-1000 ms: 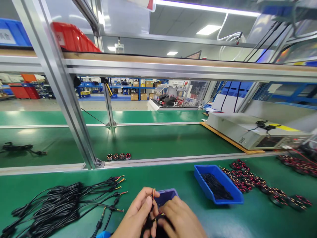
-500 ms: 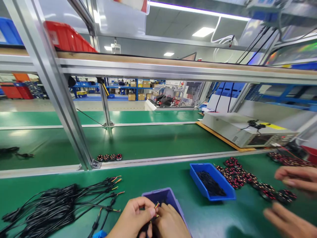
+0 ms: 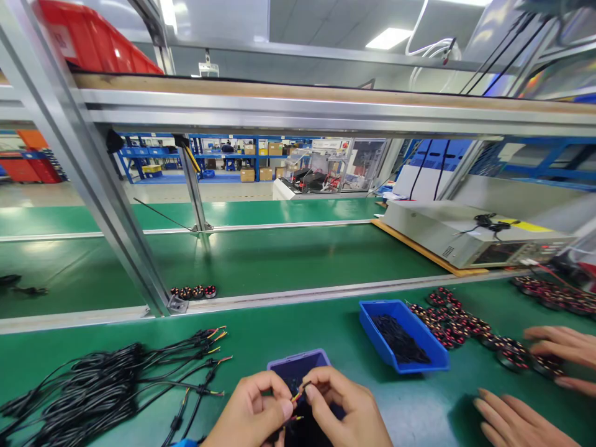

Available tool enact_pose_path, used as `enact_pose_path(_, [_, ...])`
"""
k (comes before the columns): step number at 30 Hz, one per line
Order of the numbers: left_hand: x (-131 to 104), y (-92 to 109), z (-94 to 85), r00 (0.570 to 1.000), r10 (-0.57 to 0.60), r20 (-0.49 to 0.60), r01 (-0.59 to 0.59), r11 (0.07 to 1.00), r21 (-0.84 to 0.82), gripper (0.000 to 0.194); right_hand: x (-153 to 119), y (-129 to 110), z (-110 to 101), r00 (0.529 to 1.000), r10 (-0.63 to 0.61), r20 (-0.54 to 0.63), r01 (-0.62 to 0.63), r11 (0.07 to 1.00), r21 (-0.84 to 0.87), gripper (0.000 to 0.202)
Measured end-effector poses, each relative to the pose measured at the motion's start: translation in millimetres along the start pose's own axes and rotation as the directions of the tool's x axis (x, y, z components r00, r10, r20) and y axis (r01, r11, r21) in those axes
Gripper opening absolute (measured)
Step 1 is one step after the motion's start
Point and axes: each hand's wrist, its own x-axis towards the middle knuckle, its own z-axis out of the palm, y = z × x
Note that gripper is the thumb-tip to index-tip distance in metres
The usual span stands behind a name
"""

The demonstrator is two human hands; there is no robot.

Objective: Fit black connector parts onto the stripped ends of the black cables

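Observation:
Low in the middle, my left hand (image 3: 254, 413) pinches the end of a cable with yellow and red wires (image 3: 296, 397) between thumb and finger. My right hand (image 3: 351, 406) is closed at the tip of those wires, pinching a small dark piece (image 3: 306, 385), too small to name surely. Both hands are over a purple bin (image 3: 300, 357) with dark contents, mostly hidden by them. To the left lies a pile of black cables (image 3: 93, 391) with bared coloured wire ends. A blue bin (image 3: 437, 360) of thin black pieces (image 3: 400, 338) stands to the right.
Another person's hands (image 3: 516, 419) are at the right, by round copper-wound motor parts (image 3: 449, 320). Several more such parts (image 3: 198, 292) stand by the metal post (image 3: 116, 223). A grey instrument (image 3: 447, 230) sits at the back right, beneath a shelf beam (image 3: 279, 115).
My right hand has risen from the purple bin to the wire ends, now pinching a small dark piece. The other person's hands have lowered toward the bench and the motor parts. The view has shifted slightly.

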Motion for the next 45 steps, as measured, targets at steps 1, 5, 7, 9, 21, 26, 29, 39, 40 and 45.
enact_pose_path(1, [0.2, -0.3, 0.0, 1.000, 0.000, -0.001, 0.000, 1.000, 0.000, 0.053, -0.4, -1.0, 1.4, 0.999, 0.039, -0.016, -0.038, 0.997, 0.061, 0.015])
enact_pose_path(5, [0.4, -0.1, 0.0, 1.000, -0.014, -0.014, 0.014, 1.000, 0.008, 0.054, -2.5, -5.6, 6.7, 0.982, 0.135, -0.129, -0.107, 0.973, 0.204, 0.031])
enact_pose_path(7, [0.1, 0.5, 0.3, 1.000, -0.022, -0.018, 0.022, 1.000, 0.004, 0.054, -3.2, -8.2, 8.3, 0.972, 0.156, -0.176, -0.113, 0.966, 0.234, 0.035])
enact_pose_path(9, [0.1, 0.5, 0.5, 1.000, -0.020, -0.020, 0.020, 1.000, 0.000, 0.055, -3.3, -10.9, 9.3, 0.967, 0.165, -0.194, -0.110, 0.958, 0.266, 0.035])
enact_pose_path(21, [1.1, -6.2, -3.2, 1.000, 0.013, -0.012, -0.013, 1.000, -0.003, 0.052, -3.9, -13.8, 17.1, 0.961, 0.172, -0.218, -0.093, 0.939, 0.331, 0.040])
enact_pose_path(26, [0.9, -7.9, -2.7, 0.999, 0.031, -0.007, -0.031, 0.999, -0.008, 0.051, -6.0, -10.9, 20.9, 0.955, 0.171, -0.243, -0.099, 0.955, 0.281, 0.040])
enact_pose_path(29, [1.0, -8.9, -2.9, 0.999, 0.045, -0.015, -0.046, 0.999, -0.011, 0.051, -6.5, -8.6, 21.9, 0.958, 0.169, -0.230, -0.106, 0.959, 0.265, 0.041])
enact_pose_path(39, [0.3, -2.1, -2.4, 0.998, 0.035, -0.059, -0.036, 0.999, -0.013, 0.053, 2.2, -11.1, 4.3, 0.987, 0.063, -0.149, -0.040, 0.987, 0.154, 0.028])
enact_pose_path(40, [-0.1, -1.6, -2.1, 0.998, 0.029, -0.056, -0.029, 1.000, -0.006, 0.053, 1.6, -12.0, 4.9, 0.977, 0.063, -0.204, -0.029, 0.985, 0.167, 0.027])
enact_pose_path(45, [-2.2, -0.9, -0.9, 1.000, -0.001, -0.023, 0.001, 1.000, 0.015, 0.053, -1.8, -14.4, 13.3, 0.951, -0.029, -0.307, 0.067, 0.991, 0.114, 0.031])
